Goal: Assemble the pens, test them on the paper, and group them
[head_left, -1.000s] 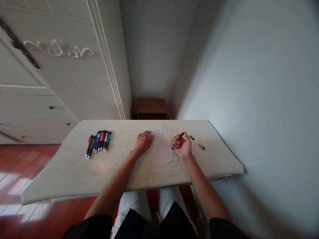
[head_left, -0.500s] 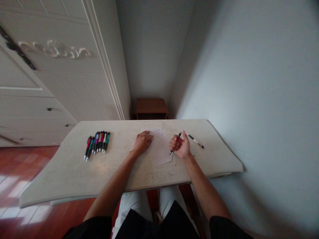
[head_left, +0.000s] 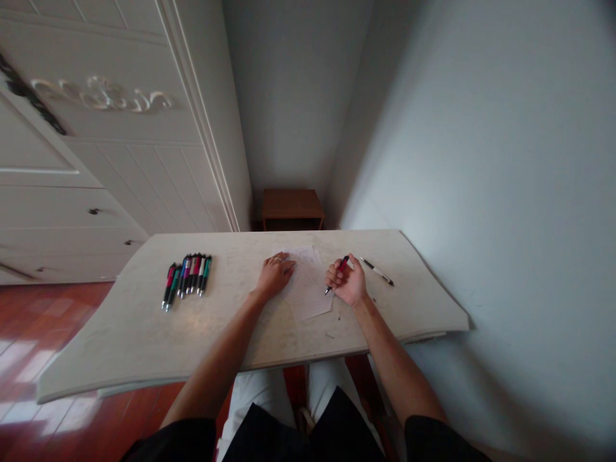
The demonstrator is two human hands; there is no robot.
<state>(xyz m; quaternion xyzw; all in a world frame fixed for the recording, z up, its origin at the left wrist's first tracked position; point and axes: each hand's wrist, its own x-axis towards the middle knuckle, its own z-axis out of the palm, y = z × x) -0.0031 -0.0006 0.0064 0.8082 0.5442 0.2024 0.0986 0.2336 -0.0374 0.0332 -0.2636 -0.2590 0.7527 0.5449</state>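
A sheet of paper point(head_left: 307, 292) with faint writing lies on the white table, its near edge askew. My left hand point(head_left: 276, 273) rests on the paper's left edge, fingers stretched out and a ring on one of them. Over the right side of the sheet, my right hand point(head_left: 347, 280) is closed around a red and black pen point(head_left: 343, 262), its tip pointing down and toward me. Just right of that hand, a white and black pen point(head_left: 377, 271) lies slanted on the table.
Several coloured pens point(head_left: 187, 276) lie side by side at the left of the table point(head_left: 231, 321). A white cabinet point(head_left: 168, 186) stands behind on the left, a wall point(head_left: 505, 192) on the right. A small brown wooden stand point(head_left: 292, 204) is beyond the far edge.
The pen in my right hand has tilted slightly and its tip has shifted a little left and up. My left hand stays on the paper.
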